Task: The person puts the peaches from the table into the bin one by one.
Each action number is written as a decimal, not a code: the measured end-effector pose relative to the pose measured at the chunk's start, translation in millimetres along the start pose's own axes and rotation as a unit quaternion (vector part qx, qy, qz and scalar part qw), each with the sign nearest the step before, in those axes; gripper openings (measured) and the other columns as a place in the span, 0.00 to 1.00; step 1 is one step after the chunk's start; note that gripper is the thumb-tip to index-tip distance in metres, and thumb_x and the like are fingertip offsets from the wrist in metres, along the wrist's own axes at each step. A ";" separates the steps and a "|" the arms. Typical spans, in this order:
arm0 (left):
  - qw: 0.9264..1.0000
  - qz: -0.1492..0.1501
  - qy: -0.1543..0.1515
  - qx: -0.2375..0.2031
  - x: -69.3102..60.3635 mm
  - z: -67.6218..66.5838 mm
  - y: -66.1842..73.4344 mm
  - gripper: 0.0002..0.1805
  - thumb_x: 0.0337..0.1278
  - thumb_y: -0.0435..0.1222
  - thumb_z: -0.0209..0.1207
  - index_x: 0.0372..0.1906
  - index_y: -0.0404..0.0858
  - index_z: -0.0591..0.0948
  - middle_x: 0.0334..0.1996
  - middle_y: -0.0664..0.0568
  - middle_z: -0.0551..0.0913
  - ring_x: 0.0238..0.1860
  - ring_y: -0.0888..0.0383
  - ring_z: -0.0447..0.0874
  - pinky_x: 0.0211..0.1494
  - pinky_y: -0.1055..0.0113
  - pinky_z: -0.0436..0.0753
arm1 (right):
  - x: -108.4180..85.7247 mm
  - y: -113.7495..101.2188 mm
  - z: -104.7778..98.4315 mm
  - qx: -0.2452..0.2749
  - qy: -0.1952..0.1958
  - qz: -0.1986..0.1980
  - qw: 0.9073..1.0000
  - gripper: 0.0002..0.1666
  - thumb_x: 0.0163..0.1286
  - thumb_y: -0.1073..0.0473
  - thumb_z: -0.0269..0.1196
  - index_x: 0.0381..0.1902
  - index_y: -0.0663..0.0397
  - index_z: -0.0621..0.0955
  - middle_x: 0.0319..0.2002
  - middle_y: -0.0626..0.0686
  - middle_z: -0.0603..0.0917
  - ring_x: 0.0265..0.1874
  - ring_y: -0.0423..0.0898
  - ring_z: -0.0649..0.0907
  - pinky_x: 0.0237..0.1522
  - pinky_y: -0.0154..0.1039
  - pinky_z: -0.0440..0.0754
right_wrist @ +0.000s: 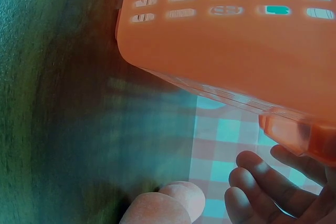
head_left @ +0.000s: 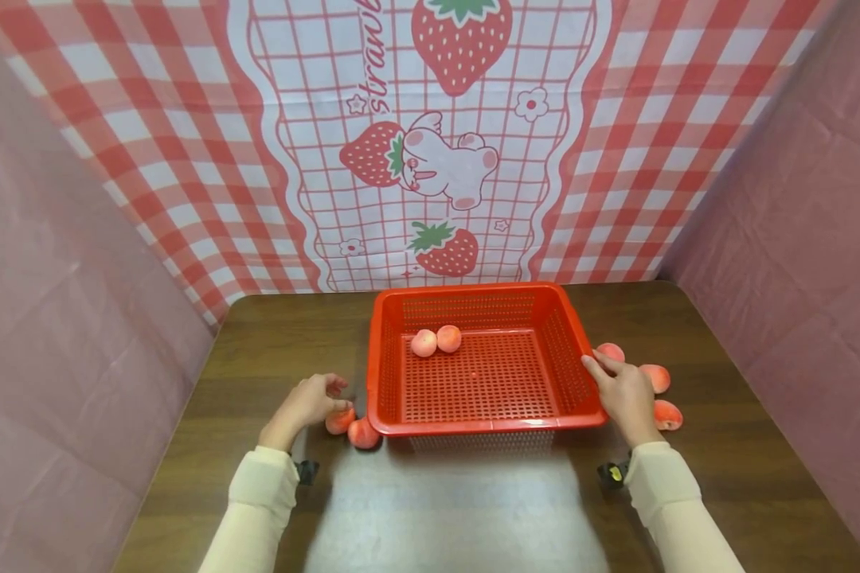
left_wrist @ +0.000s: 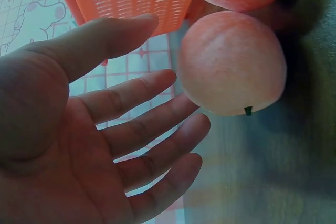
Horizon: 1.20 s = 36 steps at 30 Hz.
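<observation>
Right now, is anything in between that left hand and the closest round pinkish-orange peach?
Nothing visible stands between the bare left hand and the closest round pinkish-orange peach; the red perforated plastic basket stands to the peach's right.

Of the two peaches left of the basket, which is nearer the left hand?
The leftmost peach, beside the left hand; the other peach lies farther right, by the basket.
</observation>
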State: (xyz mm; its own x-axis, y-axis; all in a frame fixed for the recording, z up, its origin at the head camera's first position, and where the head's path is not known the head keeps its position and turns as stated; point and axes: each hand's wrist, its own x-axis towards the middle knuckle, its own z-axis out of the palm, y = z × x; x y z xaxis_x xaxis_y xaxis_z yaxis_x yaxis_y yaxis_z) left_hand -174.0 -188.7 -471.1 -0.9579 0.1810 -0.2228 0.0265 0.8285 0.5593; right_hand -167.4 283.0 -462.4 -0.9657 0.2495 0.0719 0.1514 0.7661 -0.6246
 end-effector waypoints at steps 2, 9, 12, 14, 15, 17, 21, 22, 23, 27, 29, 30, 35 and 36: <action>1.000 -0.004 0.000 -0.004 -1.4 0.9 -0.3 0.22 0.50 0.37 0.68 0.50 0.33 0.82 0.43 0.40 0.87 0.46 0.45 0.85 0.52 0.50 0.79 | -0.1 -0.1 -0.5 -0.001 0.002 -0.004 1.000 0.34 0.71 0.37 0.54 0.61 0.56 0.78 0.39 0.67 0.86 0.39 0.61 0.81 0.33 0.40 0.69; 1.000 -0.013 -0.006 -0.006 -5.0 3.0 -2.4 0.22 0.50 0.38 0.68 0.50 0.32 0.82 0.40 0.43 0.87 0.43 0.47 0.85 0.50 0.52 0.79 | 0.2 -0.4 -1.2 0.000 0.006 -0.011 1.000 0.33 0.72 0.38 0.54 0.61 0.58 0.78 0.48 0.69 0.83 0.48 0.67 0.81 0.41 0.50 0.76; 1.000 -0.019 -0.009 -0.018 -6.1 5.6 -3.8 0.21 0.52 0.38 0.68 0.50 0.32 0.82 0.40 0.43 0.87 0.43 0.48 0.85 0.50 0.53 0.79 | 0.5 -0.5 -1.3 -0.001 0.006 -0.013 1.000 0.33 0.72 0.38 0.54 0.61 0.58 0.78 0.49 0.69 0.82 0.49 0.67 0.81 0.44 0.53 0.76; 0.999 -0.022 -0.010 -0.025 -7.3 7.4 -4.7 0.20 0.52 0.38 0.68 0.49 0.32 0.82 0.40 0.43 0.87 0.43 0.49 0.84 0.50 0.54 0.79 | 0.7 -0.7 -1.4 -0.002 0.003 -0.010 1.000 0.33 0.72 0.38 0.54 0.61 0.58 0.78 0.49 0.69 0.83 0.48 0.66 0.81 0.40 0.50 0.75; 0.999 -0.021 -0.009 -0.027 -7.8 8.2 -5.1 0.20 0.52 0.38 0.68 0.49 0.32 0.82 0.40 0.43 0.87 0.43 0.49 0.84 0.50 0.54 0.79 | 0.7 -0.9 -1.6 -0.003 0.002 -0.009 1.000 0.33 0.72 0.38 0.54 0.61 0.57 0.78 0.49 0.69 0.83 0.47 0.65 0.82 0.39 0.47 0.74; 0.999 -0.019 -0.008 -0.030 -8.9 9.0 -5.7 0.20 0.52 0.38 0.68 0.48 0.32 0.83 0.41 0.43 0.87 0.43 0.48 0.84 0.50 0.54 0.79 | 0.6 -1.3 -1.8 -0.002 0.000 -0.005 1.000 0.34 0.72 0.37 0.54 0.61 0.57 0.77 0.48 0.69 0.83 0.45 0.63 0.82 0.37 0.44 0.73; 0.999 -0.017 -0.005 -0.027 -11.3 8.9 -6.7 0.20 0.51 0.38 0.69 0.48 0.31 0.83 0.40 0.42 0.87 0.42 0.48 0.84 0.49 0.54 0.79 | 0.0 -1.5 -1.7 -0.002 -0.002 0.002 1.000 0.34 0.71 0.37 0.54 0.62 0.56 0.77 0.46 0.69 0.84 0.43 0.61 0.82 0.35 0.41 0.70; 0.999 -0.020 -0.004 -0.026 -12.0 8.8 -7.0 0.21 0.51 0.38 0.69 0.48 0.32 0.83 0.40 0.42 0.87 0.42 0.48 0.84 0.49 0.54 0.79 | -0.2 -1.4 -1.6 0.000 -0.002 0.004 1.000 0.34 0.71 0.37 0.54 0.62 0.55 0.77 0.46 0.69 0.84 0.42 0.61 0.82 0.34 0.41 0.69; 0.999 -0.023 -0.003 -0.025 -12.8 8.8 -7.5 0.21 0.50 0.39 0.69 0.48 0.32 0.83 0.40 0.42 0.87 0.42 0.48 0.84 0.49 0.54 0.79 | -0.2 -1.4 -1.4 0.001 -0.003 0.005 1.000 0.34 0.71 0.37 0.54 0.62 0.55 0.77 0.46 0.69 0.84 0.43 0.61 0.82 0.35 0.41 0.69; 0.999 -0.032 -0.002 -0.011 -16.5 8.8 -9.8 0.22 0.49 0.40 0.70 0.47 0.32 0.82 0.39 0.43 0.87 0.41 0.48 0.84 0.48 0.54 0.79 | -0.6 -0.9 -0.4 0.007 -0.003 0.010 1.000 0.33 0.71 0.37 0.55 0.62 0.55 0.77 0.46 0.68 0.84 0.45 0.62 0.82 0.35 0.40 0.69; 0.999 -0.035 -0.002 -0.005 -18.5 8.6 -11.0 0.22 0.48 0.41 0.70 0.46 0.32 0.83 0.38 0.44 0.87 0.41 0.48 0.84 0.48 0.54 0.79 | -0.8 -0.6 0.2 0.008 -0.002 0.009 1.000 0.33 0.71 0.37 0.55 0.61 0.55 0.78 0.45 0.68 0.85 0.44 0.62 0.82 0.34 0.40 0.69; 0.999 -0.037 -0.001 -0.002 -19.6 8.4 -11.5 0.22 0.48 0.41 0.70 0.46 0.32 0.83 0.37 0.44 0.87 0.41 0.49 0.83 0.47 0.54 0.79 | -0.8 -0.4 0.4 0.008 -0.001 0.009 1.000 0.33 0.71 0.37 0.55 0.61 0.55 0.78 0.45 0.68 0.85 0.44 0.62 0.82 0.34 0.39 0.69; 0.999 -0.047 0.003 0.004 -23.1 8.3 -13.1 0.21 0.47 0.42 0.71 0.43 0.31 0.83 0.35 0.46 0.86 0.38 0.50 0.82 0.45 0.55 0.79 | -1.1 -0.1 0.4 0.008 0.001 0.009 1.000 0.34 0.71 0.37 0.55 0.62 0.55 0.77 0.42 0.67 0.86 0.42 0.61 0.82 0.34 0.41 0.70; 0.999 -0.047 0.005 0.004 -23.1 8.4 -13.4 0.21 0.47 0.42 0.71 0.43 0.31 0.83 0.34 0.46 0.86 0.37 0.50 0.82 0.44 0.55 0.79 | -1.0 0.1 0.3 0.007 0.001 0.007 1.000 0.34 0.71 0.37 0.55 0.62 0.55 0.77 0.42 0.67 0.86 0.42 0.62 0.82 0.34 0.41 0.71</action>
State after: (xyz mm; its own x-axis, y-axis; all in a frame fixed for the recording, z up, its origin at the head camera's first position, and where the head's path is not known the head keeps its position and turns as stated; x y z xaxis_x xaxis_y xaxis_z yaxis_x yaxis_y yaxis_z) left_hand -149.9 -199.6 -480.2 -0.9589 0.0968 -0.2666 -0.0618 0.8461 0.5294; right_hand -166.5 282.6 -462.8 -0.9628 0.2624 0.0649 0.1626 0.7541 -0.6363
